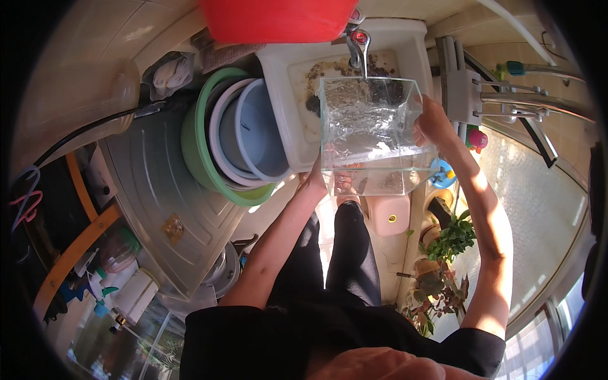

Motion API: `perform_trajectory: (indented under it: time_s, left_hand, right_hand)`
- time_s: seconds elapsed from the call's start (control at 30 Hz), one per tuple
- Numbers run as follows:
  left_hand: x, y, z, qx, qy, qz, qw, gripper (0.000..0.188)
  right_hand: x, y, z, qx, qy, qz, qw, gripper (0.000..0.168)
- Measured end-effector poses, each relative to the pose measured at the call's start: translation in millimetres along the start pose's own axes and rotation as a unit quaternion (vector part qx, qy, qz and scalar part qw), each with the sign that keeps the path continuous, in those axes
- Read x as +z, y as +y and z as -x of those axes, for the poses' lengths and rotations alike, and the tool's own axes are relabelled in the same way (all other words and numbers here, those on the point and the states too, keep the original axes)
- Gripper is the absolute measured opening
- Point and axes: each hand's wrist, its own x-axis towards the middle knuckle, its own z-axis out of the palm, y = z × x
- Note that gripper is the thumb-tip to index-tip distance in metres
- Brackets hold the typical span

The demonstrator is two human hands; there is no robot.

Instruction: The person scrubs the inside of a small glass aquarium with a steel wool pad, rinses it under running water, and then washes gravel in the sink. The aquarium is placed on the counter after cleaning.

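A clear glass tank (380, 166), with rippling water (365, 128) in it, is held over the front of a white sink (275, 71). My right hand (433, 122) grips its right side near the upper corner. At the lower left side, my left hand (324, 166) supports the tank; its fingers are partly hidden and blurred by glass and water. Just above the tank's far edge is the chrome tap (359, 45). Dark brown stains and dirt (323, 71) cover parts of the sink's floor.
Nested green (192, 135) and blue basins (263, 128) stand left of the sink on a metal drainboard (152, 190). A red basin (280, 19) sits behind. Potted plants (451, 237) line the right side, near a wall-mounted chrome rack (513, 99). Below is a pink container (389, 216).
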Motion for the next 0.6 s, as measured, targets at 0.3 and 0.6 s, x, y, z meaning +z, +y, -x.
perform_trajectory:
  time_s: [0.3,0.6]
  left_hand:
    - [-27.2,-19.9,-39.2,-0.217,-0.265,0.149,0.928,0.064]
    - [6.0,-28.3,26.8,-0.143,-0.015,-0.022,0.989,0.077]
  right_hand:
    - [11.8,-28.4,-71.2,-0.078,-0.041,0.179,0.980,0.015]
    - [10.8,-4.1,-57.6,-0.073,-0.093,0.208,0.971,0.012]
